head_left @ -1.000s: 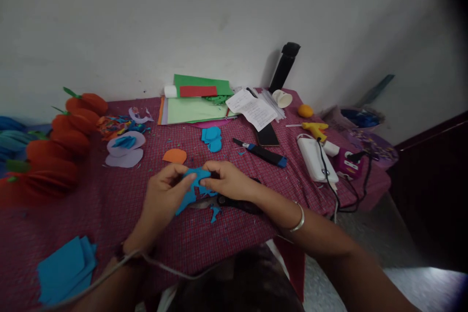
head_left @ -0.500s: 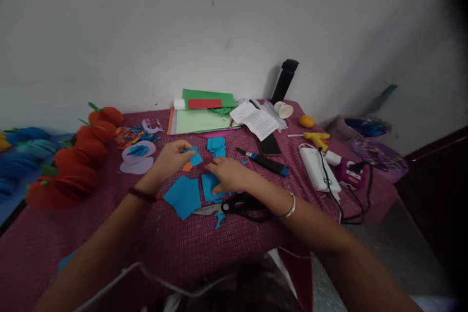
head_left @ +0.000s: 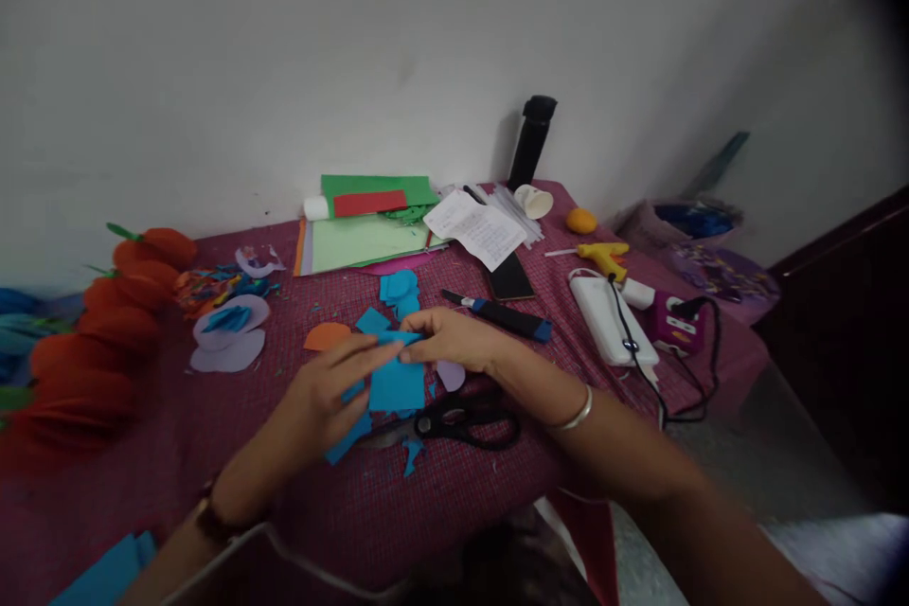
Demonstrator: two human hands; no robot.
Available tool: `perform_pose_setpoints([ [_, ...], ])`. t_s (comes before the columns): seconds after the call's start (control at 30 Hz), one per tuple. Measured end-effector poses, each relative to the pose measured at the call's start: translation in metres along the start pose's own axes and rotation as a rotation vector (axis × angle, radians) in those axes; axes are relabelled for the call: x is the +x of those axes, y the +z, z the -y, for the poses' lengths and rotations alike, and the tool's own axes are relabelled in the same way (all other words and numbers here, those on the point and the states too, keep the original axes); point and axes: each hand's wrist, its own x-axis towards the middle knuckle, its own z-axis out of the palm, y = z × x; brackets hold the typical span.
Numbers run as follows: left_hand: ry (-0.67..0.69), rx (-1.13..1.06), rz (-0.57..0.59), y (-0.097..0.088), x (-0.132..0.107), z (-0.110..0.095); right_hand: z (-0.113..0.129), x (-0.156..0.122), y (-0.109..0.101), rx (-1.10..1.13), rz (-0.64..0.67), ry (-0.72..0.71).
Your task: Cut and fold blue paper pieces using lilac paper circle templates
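Note:
A square of blue paper (head_left: 396, 386) is held up between my two hands. My right hand (head_left: 451, 341) pinches its upper right corner between thumb and fingers. At the upper left edge, my left hand (head_left: 330, 393) grips it, fingers reaching across its top. Black-handled scissors (head_left: 465, 421) lie just below, their blades partly covered by blue paper. An orange paper piece (head_left: 327, 336) rests beyond my left hand. Small blue cut pieces (head_left: 400, 289) are piled behind my right hand. A lilac paper piece (head_left: 451, 374) shows under my right wrist.
Orange paper pumpkins (head_left: 92, 350) line the left side, near paper scraps (head_left: 213, 287) and lilac shapes (head_left: 231, 350). A box cutter (head_left: 507, 317), phone (head_left: 511, 277), written sheet (head_left: 483, 229), black bottle (head_left: 531, 144), yellow glue gun (head_left: 603, 258) and white power bank (head_left: 611, 320) occupy the right.
Both hands have come together on a blue paper square, lifting it. My left hand moved toward me, leaving the small blue piece on the table. The view turned slightly right.

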Motion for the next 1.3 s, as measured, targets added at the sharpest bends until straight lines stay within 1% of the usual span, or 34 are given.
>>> perform_pose_setpoints([
  [0.07, 0.053, -0.015, -0.050, 0.001, -0.005, -0.008, -0.003, 0.001, 0.007, 0.089, -0.001, 0.023],
  [0.13, 0.016, -0.037, -0.122, 0.004, -0.007, -0.014, -0.005, 0.001, 0.017, 0.143, -0.081, 0.007],
  [0.2, -0.083, -0.072, -0.149, 0.008, -0.007, -0.017, -0.005, 0.001, 0.026, 0.158, -0.222, -0.047],
  [0.27, -0.208, -0.128, -0.199, 0.013, -0.007, -0.020, -0.004, 0.000, 0.033, 0.094, -0.320, -0.120],
  [0.33, -0.341, -0.198, -0.327, 0.018, -0.008, -0.022, -0.004, -0.002, 0.036, 0.003, -0.368, -0.155],
  [0.4, -0.483, -0.299, -0.451, 0.023, -0.009, -0.022, -0.003, -0.003, 0.038, -0.070, -0.391, -0.150],
  [0.43, -0.550, -0.367, -0.490, 0.025, -0.009, -0.022, -0.003, -0.004, 0.039, -0.094, -0.396, -0.141],
  [0.53, -0.705, -0.576, -0.551, 0.029, -0.009, -0.019, -0.004, -0.004, 0.041, -0.105, -0.370, -0.116],
  [0.63, -0.783, -0.661, -0.600, 0.031, -0.010, -0.017, -0.006, -0.003, 0.043, 0.010, -0.338, -0.075],
  [0.7, -0.799, -0.655, -0.621, 0.031, -0.010, -0.016, -0.005, -0.002, 0.045, 0.070, -0.335, -0.036],
  [0.8, -0.784, -0.641, -0.651, 0.031, -0.010, -0.017, -0.002, -0.002, 0.046, 0.052, -0.347, -0.002],
  [0.87, -0.759, -0.636, -0.663, 0.031, -0.009, -0.018, 0.001, -0.002, 0.047, 0.038, -0.349, -0.012],
  [1.0, -0.720, -0.586, -0.650, 0.029, -0.008, -0.019, 0.001, -0.002, 0.049, 0.035, -0.346, -0.035],
  [1.17, -0.716, -0.512, -0.631, 0.028, -0.008, -0.019, -0.003, -0.002, 0.049, -0.007, -0.366, -0.052],
  [1.3, -0.692, -0.478, -0.640, 0.028, -0.009, -0.020, -0.005, -0.002, 0.049, -0.026, -0.367, -0.079],
])
